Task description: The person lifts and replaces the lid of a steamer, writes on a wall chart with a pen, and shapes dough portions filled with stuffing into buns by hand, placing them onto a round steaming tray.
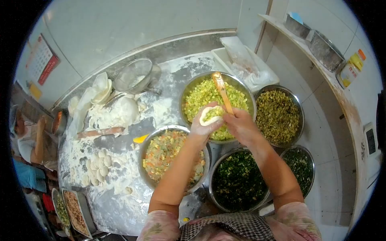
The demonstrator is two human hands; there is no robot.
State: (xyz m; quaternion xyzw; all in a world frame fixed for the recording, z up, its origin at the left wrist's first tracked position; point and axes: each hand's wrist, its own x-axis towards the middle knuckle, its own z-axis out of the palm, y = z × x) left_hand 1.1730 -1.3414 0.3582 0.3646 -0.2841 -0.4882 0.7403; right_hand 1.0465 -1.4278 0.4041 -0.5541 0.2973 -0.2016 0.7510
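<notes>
Cupped in my left hand [200,129] is a round dough wrapper [204,120] with chopped pale-green filling in its middle. My right hand [242,127] grips the handle of a wooden spatula [226,99], whose broad end points away from me. Both hands are close together over the near side of a steel bowl [182,105] of chopped green-yellow vegetable filling. Below my left forearm stands a bowl [141,159] of mixed filling with orange and yellow bits. My right hand's fingertips are partly hidden behind the handle and the other hand.
Floury dough [124,110], a rolling pin [100,132] and several small dough pieces [97,166] lie on the left. Dark-green filling [239,180] and brownish filling [278,114] fill bowls on the right. A sieve-like bowl [134,76] stands behind. Another person [34,142] is at far left.
</notes>
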